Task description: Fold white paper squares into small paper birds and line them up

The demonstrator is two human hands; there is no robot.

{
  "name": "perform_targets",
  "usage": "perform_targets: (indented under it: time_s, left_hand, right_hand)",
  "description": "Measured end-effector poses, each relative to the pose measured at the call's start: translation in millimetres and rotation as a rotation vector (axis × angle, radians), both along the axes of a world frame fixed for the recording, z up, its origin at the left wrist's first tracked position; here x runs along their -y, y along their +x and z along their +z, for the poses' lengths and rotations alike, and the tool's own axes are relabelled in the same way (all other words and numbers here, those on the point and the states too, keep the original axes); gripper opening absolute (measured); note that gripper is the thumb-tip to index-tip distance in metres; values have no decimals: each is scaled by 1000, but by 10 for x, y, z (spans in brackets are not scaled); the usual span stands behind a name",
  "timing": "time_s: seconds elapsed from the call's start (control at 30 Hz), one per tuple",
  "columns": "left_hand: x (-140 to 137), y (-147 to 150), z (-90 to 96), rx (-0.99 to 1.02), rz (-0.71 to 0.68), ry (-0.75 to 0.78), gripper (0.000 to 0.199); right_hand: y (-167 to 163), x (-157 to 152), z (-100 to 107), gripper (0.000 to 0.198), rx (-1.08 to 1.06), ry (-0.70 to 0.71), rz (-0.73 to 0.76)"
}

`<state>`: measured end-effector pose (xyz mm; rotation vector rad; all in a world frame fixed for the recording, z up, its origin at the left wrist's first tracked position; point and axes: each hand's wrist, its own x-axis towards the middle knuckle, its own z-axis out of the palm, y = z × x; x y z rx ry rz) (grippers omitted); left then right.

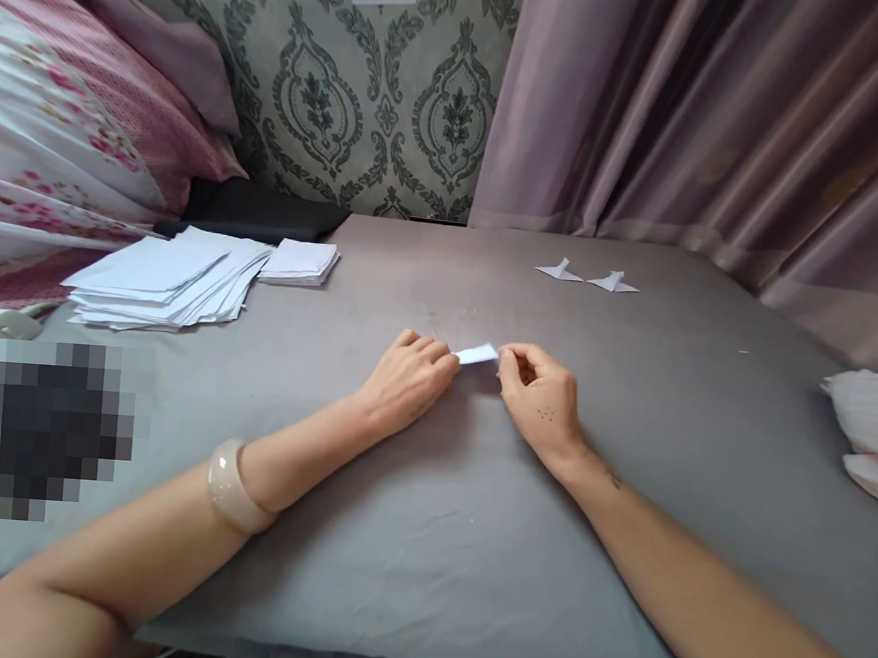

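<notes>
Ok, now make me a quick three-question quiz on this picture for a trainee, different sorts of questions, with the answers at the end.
1. Multiple choice: what does the left hand hold?
A) A purple curtain
B) A narrow piece of white paper
C) A pale bangle

2. True or false: the pale bangle is worn on the right arm.

3. Count: how many folded white paper shapes lie beyond the right hand?

Key:
1. B, the narrow piece of white paper.
2. False: the pale bangle is on the left arm.
3. Two, side by side.
</notes>
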<state>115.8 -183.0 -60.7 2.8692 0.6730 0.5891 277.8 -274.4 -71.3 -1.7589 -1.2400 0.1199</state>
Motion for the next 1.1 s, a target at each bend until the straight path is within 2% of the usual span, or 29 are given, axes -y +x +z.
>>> perform_targets:
  time_s: [0.07,0.13,0.2,0.23,0.3,0.4,0.5,0.57,0.63,0.73,0.8,0.9,1.1]
  left_hand:
    - [31,-17,19,280,126,-249,29]
    - [39,-50,39,553,214,-637,25]
    - [35,-88,51,717,259,-1017,30]
    - [32,-105,52,759,277,-1161,36]
    - [34,-126,46,794,297,-1341,49]
    - [51,-124,19,775,251,-1439,57]
    - [64,-110,-13,671,189,-1434,44]
    - [70,-112,-28,547,176,-1319,30]
    - [77,-129,-36,410,193,-1064,22]
    - [89,-180,-50,251,193,-629,30]
    - [83,-222,-64,177,151,-459,35]
    - [38,-279,-72,113,91,-406,35]
    - [-79,-279,-37,80,194,-597,19]
  right_hand:
    - [-22,5,16,22,-40,105,-10]
    - [-29,13,21,19,-18,179,-22]
    - [-22,18,14,21,65,220,12]
    - [-16,19,7,27,121,222,52]
    - [-8,20,-8,40,248,189,152]
    - [-13,26,-23,48,420,110,260]
    - [-24,36,-28,40,521,18,322]
    - [-23,41,-29,31,551,-50,362]
    - [-15,44,-29,26,552,-94,398]
    - [-3,44,-32,24,523,-108,441]
    - [0,43,-35,23,498,-108,468]
    - [-2,37,-39,19,438,-122,481]
    - [-9,-31,-41,19,254,-192,421]
